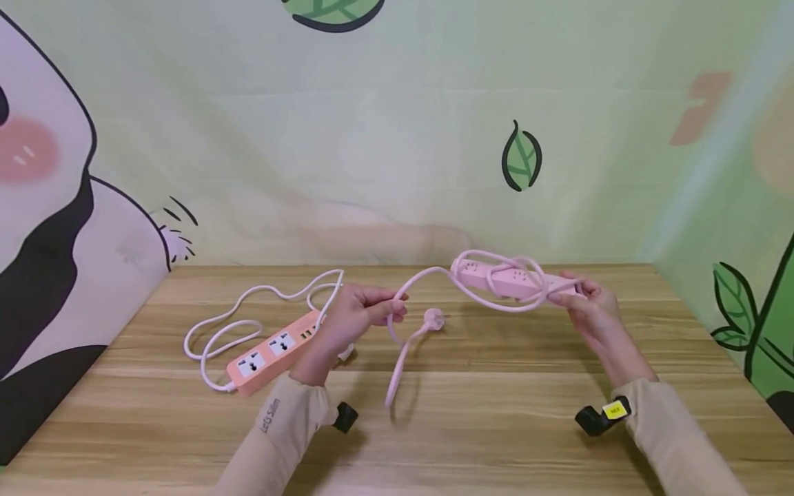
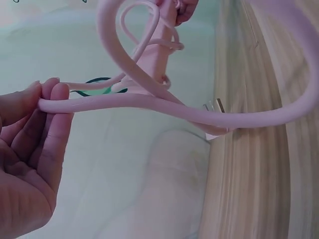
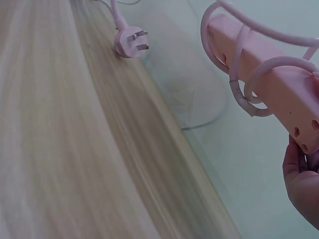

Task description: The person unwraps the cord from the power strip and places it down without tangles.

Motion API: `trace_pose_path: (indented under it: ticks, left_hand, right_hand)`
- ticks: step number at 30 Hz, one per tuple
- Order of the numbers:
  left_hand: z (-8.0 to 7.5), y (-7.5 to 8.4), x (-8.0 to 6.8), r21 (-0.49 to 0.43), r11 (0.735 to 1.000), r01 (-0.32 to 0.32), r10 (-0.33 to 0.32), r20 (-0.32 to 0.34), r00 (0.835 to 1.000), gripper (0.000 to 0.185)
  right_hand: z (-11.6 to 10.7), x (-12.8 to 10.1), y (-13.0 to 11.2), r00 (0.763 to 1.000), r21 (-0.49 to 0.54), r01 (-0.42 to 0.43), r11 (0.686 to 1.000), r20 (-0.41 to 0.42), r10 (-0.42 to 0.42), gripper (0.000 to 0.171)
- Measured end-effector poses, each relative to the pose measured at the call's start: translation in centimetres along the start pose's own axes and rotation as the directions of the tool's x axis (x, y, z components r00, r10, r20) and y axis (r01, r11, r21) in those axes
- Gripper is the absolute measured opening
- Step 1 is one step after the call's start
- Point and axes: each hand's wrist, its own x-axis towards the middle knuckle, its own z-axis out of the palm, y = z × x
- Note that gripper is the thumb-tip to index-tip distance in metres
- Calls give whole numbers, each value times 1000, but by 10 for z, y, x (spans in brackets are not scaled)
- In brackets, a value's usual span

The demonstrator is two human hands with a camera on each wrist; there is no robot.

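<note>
On the left of the wooden table [image 1: 434,427] an orange power strip [image 1: 273,350] lay flat beside its looped white cord [image 1: 260,303], untouched. Further right, the left hand [image 1: 353,317] pinched the pink cable [image 2: 149,102] between thumb and fingertips, the pink plug [image 1: 433,319] hanging just above the tabletop. The right hand [image 1: 589,306] gripped one end of the pink power strip [image 1: 515,279], lifted, cable looped loosely around it. Judging by this, the cable handling was midway; the slack needed guiding next. No containers showed.

A wooden table [image 1: 496,427] stands against pale green walls [image 1: 403,124] painted with leaves and a cartoon panda [image 1: 56,227].
</note>
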Motion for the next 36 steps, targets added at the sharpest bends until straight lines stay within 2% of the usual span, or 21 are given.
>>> trace_pose_path:
  ticks: [5,8,11,16,22,30,32,36]
  left_hand:
    - [-1,-1,4,-57,998,-37,34,-60,998,23]
    - [-1,-1,8,-126,991,-52,34,-135,990,25]
    - [0,-1,12,-194,979,-57,14,-219,976,26]
    - [2,-1,16,-259,963,-74,-26,-360,933,26]
    - [4,1,22,-327,938,-114,-55,-465,884,26]
    - [0,-5,32,-260,959,-109,-69,-591,804,22]
    - [-1,-8,34,-248,962,-113,-64,-608,791,22]
    - [-2,-11,37,-220,970,-99,-62,-623,780,22]
  right_hand:
    - [-4,-3,4,1000,-18,-11,1000,11,11,32]
    - [-7,-5,5,1000,-48,-16,999,20,17,34]
    - [-10,-8,7,999,-88,-15,996,32,18,35]
    - [-13,-13,10,997,-93,-5,996,71,11,37]
    - [-16,-16,10,995,-113,-17,993,99,28,38]
    - [-17,-20,12,992,-134,2,991,129,16,40]
    - [-18,-21,12,991,-133,8,991,133,10,41]
    - [-19,-22,12,989,-139,21,990,147,0,42]
